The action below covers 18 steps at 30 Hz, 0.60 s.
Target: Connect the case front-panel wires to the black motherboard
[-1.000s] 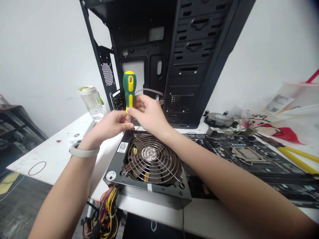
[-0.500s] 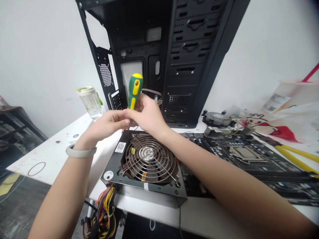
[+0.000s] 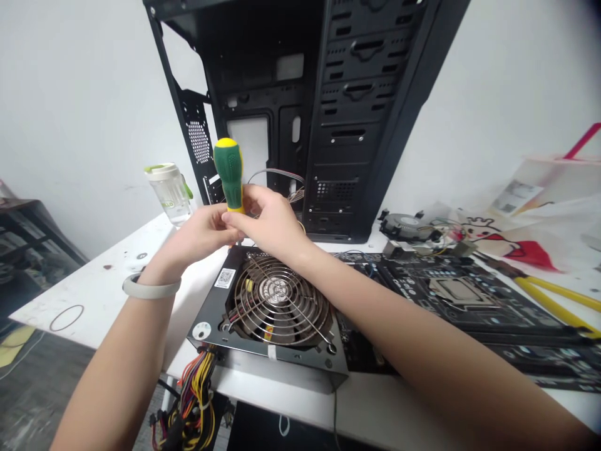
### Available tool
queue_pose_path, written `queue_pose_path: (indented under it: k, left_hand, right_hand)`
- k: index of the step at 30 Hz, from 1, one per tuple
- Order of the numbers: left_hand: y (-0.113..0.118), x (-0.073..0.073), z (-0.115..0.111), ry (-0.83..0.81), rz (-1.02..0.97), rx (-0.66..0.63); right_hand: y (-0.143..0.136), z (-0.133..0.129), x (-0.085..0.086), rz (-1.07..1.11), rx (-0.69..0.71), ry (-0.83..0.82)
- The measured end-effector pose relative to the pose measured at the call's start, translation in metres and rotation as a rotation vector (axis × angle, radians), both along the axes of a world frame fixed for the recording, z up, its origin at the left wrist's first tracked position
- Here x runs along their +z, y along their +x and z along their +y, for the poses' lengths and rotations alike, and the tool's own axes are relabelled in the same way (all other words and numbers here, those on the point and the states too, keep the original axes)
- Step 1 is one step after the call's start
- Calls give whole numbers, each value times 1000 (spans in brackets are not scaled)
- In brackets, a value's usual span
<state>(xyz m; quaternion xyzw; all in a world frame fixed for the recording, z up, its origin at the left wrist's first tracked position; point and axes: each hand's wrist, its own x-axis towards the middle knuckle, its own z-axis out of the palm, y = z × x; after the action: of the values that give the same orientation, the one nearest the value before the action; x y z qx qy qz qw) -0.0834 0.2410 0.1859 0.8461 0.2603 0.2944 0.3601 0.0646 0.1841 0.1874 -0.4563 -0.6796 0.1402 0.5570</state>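
A screwdriver (image 3: 229, 170) with a green and yellow handle stands nearly upright over the far left corner of a power supply (image 3: 213, 313). My right hand (image 3: 270, 219) is closed round the lower end of its handle. My left hand (image 3: 201, 232) comes in from the left, thumb and fingers pinched together just below the handle, around the shaft. The screwdriver's tip is hidden behind the fingers. The power supply lies flat with its fan grille (image 3: 277, 291) facing up, and its bundled cables (image 3: 197, 388) hang over the table's front edge.
An opened black computer case (image 3: 350, 144) stands behind the hands. To the right lie a motherboard (image 3: 408, 313), a CPU cooler (image 3: 404, 227), yellow-handled pliers (image 3: 558, 304) and a plastic bag (image 3: 511, 238). A clear bottle (image 3: 169, 194) stands at the left on the white table (image 3: 113, 282).
The screwdriver's handle has moved left and turned, showing more green now. My right hand has shifted left with it. My left hand stays at nearly the same spot.
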Motion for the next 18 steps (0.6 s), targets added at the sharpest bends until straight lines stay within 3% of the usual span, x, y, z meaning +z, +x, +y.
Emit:
queue_pose_path:
  k: [3,7,10,18]
  left_hand:
    - [-1,1,0,28,0,1]
    - [-6,2,5,-62,20,-73]
    - [-6,1,5,-79,20,-52]
    - [4,-1,-3,22,-71,-12]
  right_hand:
    - [-1,0,0,1,11,-7]
    - [-1,3,-3,77,64,-4]
    - [0,6,-6,134,85,-12]
    - [0,6,-5,88,-49,-21]
